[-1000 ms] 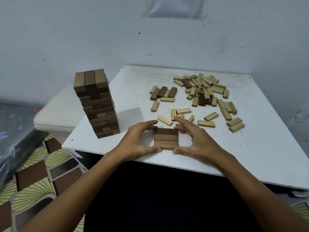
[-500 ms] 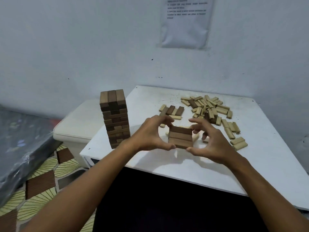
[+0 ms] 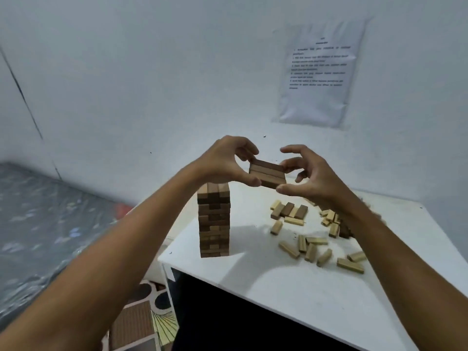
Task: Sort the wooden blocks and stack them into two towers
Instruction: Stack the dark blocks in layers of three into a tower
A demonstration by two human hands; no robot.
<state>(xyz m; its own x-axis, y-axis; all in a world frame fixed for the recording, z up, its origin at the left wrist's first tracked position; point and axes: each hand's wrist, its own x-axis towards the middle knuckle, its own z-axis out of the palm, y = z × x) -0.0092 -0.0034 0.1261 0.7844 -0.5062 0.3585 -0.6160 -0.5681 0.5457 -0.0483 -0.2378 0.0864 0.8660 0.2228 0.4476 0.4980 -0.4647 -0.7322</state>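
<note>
Both hands are up in the air holding a flat row of three dark blocks between them, left hand gripping its left end with thumb under and fingers curled over the top, right hand pinching the right end. The row hangs tilted just above and right of the tower, not touching it, and the tower stands near the left edge of the white desk. Loose blocks, mostly light ones, lie scattered right of the tower, and a paper sheet hangs on the wall behind it.
</note>
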